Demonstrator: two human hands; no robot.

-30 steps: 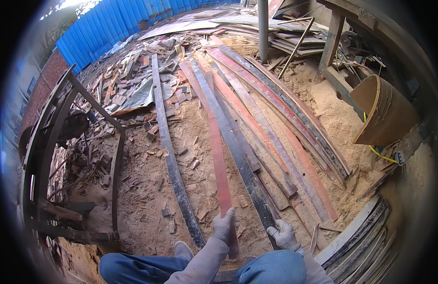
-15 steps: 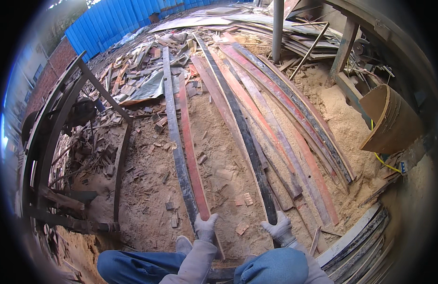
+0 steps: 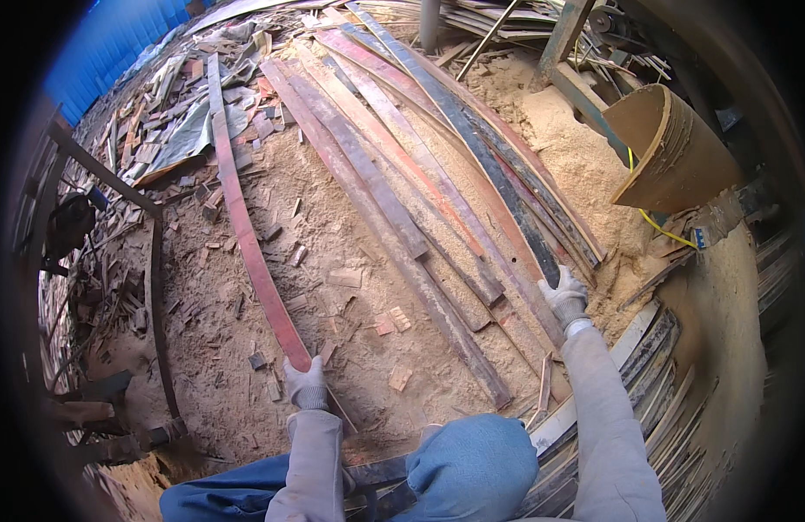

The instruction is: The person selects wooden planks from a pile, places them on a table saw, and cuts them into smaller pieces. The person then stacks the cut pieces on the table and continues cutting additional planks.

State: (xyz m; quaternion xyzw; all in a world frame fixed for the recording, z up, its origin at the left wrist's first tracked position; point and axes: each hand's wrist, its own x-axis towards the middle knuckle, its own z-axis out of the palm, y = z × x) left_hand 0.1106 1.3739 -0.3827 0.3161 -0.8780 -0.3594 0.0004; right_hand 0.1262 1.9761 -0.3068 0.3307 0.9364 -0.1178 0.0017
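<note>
My left hand [image 3: 305, 384], in a pale knitted glove, is closed around the near end of a long red wooden strip [image 3: 254, 257]. A greyish strip end [image 3: 214, 83] shows beyond its far end; whether it lies beneath the red one I cannot tell. Reaching out to the right, my gloved right hand [image 3: 567, 296] grips the near end of a long black wooden strip [image 3: 485, 148]. That black strip lies over or along several red, purple and brown strips [image 3: 420, 157] on the sawdust.
A metal frame [image 3: 154, 296] stands at the left. Scrap offcuts and a crumpled sheet [image 3: 189, 139] cover the far left ground. On the right are a curved brown panel [image 3: 681, 152], a yellow cable [image 3: 659, 228] and a stack of strips [image 3: 655, 348] by my knee.
My right hand has carried the black strip rightward onto the other strips. The left hand has shifted left with the red strip, and the dark strip beside it is now mostly hidden. The view has turned right.
</note>
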